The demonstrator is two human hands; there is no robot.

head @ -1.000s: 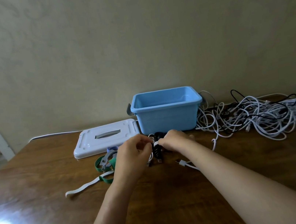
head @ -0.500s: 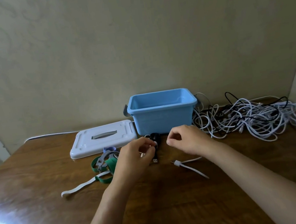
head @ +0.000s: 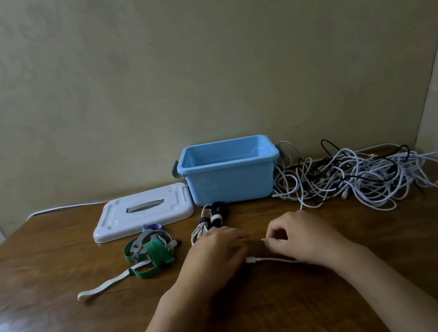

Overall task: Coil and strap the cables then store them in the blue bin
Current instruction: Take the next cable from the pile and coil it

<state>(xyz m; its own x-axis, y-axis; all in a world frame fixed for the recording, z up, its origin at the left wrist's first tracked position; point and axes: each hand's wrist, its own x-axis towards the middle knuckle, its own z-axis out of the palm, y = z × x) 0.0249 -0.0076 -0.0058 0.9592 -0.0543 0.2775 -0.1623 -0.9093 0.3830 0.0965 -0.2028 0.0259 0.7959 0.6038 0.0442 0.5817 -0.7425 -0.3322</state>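
Seen from the head camera, on a brown wooden table (head: 58, 275) against a plain wall. At the far middle, blue bin (head: 230, 181), open, inside only partly visible, contents not possible to tell. Left of it and touching its side, white lid (head: 142, 212) lying flat. Right of the bin, big tangle of loose cables (head: 361, 175), mostly white with some black, its right end cut off by the frame edge. Just in front of the bin, two coiled cables already strapped, one white (head: 201, 226) and one black (head: 218, 210), the near part of the white one hidden behind the left hand (head: 217, 254). Left hand flat and low over the table, fingers rather straight and blurred, gripping nothing visible. Right hand (head: 299, 236) near it, fingers curled, pinching a thin white cable (head: 271, 259) at the fingertips; one connector end lying on the table between the two hands, rest of the cable hidden under the palm. Near left, pile of straps (head: 151, 251), green, grey, purple and one long white, exact count hard to make out. Bright glare at the near left corner.
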